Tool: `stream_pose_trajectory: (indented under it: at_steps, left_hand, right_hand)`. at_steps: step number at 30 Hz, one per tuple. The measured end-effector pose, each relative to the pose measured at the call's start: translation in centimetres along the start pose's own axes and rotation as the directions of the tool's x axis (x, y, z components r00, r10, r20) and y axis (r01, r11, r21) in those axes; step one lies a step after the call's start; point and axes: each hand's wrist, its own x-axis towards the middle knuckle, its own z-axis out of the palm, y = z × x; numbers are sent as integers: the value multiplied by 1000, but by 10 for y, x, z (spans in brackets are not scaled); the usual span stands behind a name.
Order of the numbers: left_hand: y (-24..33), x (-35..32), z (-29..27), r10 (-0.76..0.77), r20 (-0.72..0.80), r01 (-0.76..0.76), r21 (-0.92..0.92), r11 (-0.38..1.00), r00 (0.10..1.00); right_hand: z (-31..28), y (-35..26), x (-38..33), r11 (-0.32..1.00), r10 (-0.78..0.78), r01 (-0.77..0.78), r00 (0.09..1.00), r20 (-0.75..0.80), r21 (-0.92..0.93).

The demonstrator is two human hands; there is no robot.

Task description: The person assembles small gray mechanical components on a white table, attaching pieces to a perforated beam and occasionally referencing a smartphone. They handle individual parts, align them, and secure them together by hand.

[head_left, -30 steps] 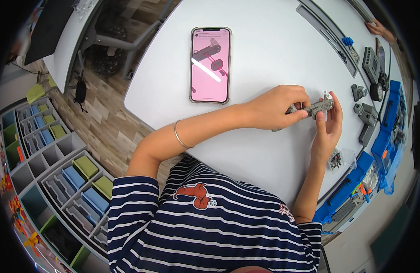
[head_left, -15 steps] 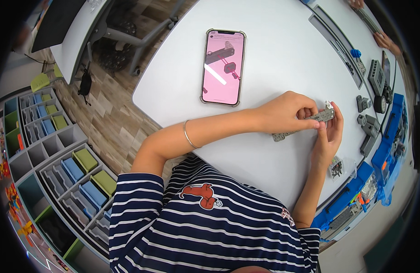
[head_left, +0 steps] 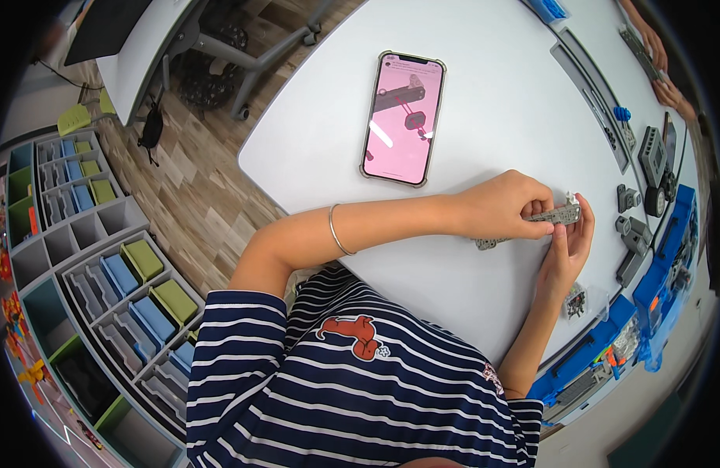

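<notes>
A grey building beam [head_left: 564, 214] with rows of holes is held above the white table, tilted up to the right. A small white piece [head_left: 572, 198] stands at its right end. My left hand [head_left: 504, 204], coming across from the left, is closed over the middle of the beam and hides much of it. The beam's left end shows below that wrist. My right hand [head_left: 569, 246] grips the right end between thumb and fingers. To the left, a phone [head_left: 403, 117] lies on the table, its pink screen showing a picture of dark building parts.
Right of my hands lie grey motor-like blocks [head_left: 631, 234], a grey controller box [head_left: 652, 156] and a black wheel [head_left: 655, 201]. A clear box of small parts [head_left: 576, 300] sits by my right forearm. Blue trays [head_left: 590, 343] line the right edge. Another person's hands [head_left: 672, 93] hold a grey beam.
The whole view has shifted slightly, moving the phone and table right in the picture. Both hands keep hold of the beam, with little change in their grip.
</notes>
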Motion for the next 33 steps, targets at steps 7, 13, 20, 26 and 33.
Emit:
stream_pose_trajectory:
  at_steps: [7,13,20,26,33]
  left_hand:
    - [1,-1,0,-1,4,1,15,1000,1000]
    - [0,-1,1,4,2,-4,15,1000,1000]
    - [0,-1,1,-2,11,2,21,1000,1000]
    - [0,-1,2,9,-4,-9,-2,1000,1000]
    - [1,-1,2,-2,-6,2,-6,1000,1000]
  right_hand:
    - [1,-1,0,1000,13,-13,1000,0,16]
    - [2,-3,0,1000,16,-16,1000,6,20]
    - [2,-3,-1,999,20,-21,1000,14,33]
    - [2,-2,-1,1000,8,-8,1000,11,21]
    - [1,-1,0,1000,-2,1,1000,14,15]
